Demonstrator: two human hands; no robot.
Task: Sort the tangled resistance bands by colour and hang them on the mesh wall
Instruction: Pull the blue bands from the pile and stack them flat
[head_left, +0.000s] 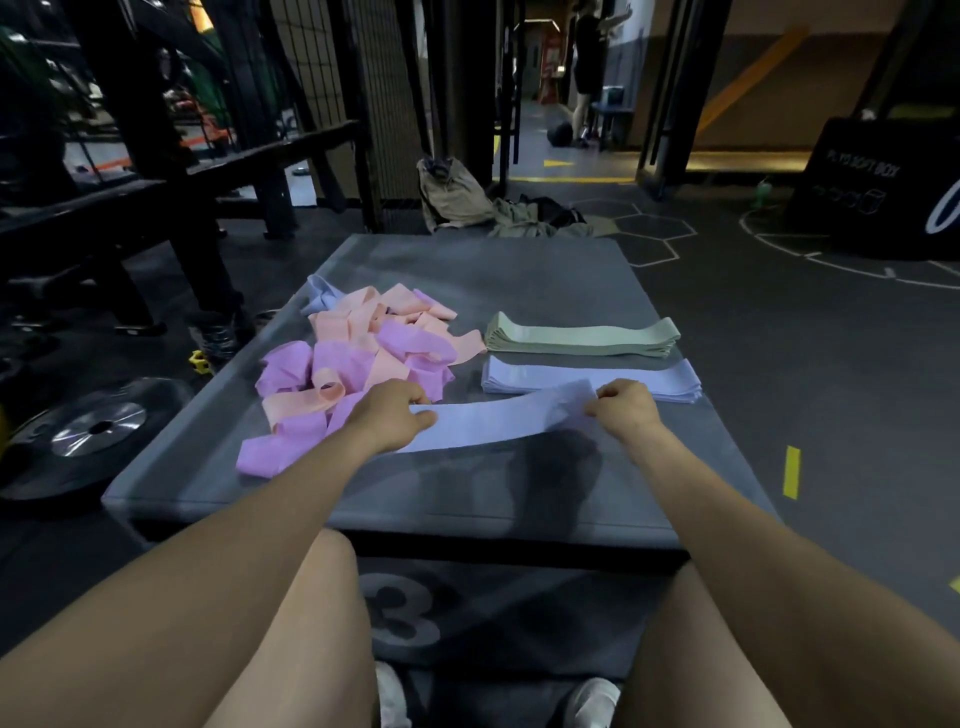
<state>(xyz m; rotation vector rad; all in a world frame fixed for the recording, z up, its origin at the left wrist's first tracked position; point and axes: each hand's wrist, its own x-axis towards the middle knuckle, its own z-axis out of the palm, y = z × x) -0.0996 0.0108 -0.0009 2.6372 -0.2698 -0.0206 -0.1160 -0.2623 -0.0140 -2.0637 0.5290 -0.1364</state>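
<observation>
Bare knees and forearms fill the near view, and beyond them both hands work over a grey padded box (363, 499). Her or his left hand (392, 410) pinches one end of a pale blue band (498, 423), fingers curled on it near the middle of the surface; the right hand (626, 408) pinches the other end, so the band hangs stretched flat between them, its long axis running left to right, roughly parallel to the near edge. Just beyond it, toward the right edge, lies the stack of blue bands (587, 376), laid along the same axis, and the right hand is almost touching its near side. Farther back sits a neat stack of green bands (582, 335), also lengthwise left to right. By the left edge the tangled heap of purple and peach bands (358, 364) spreads toward the far left corner, with one blue piece (319, 293) showing at its far end.

My guess is the held band goes onto the blue stack next: a short carry away from the body, already lined up, with the right hand nearer. Sorting looks partly done, and the mesh wall (332, 88) stands well beyond the box at the far left, nothing hung on it that I can see
</observation>
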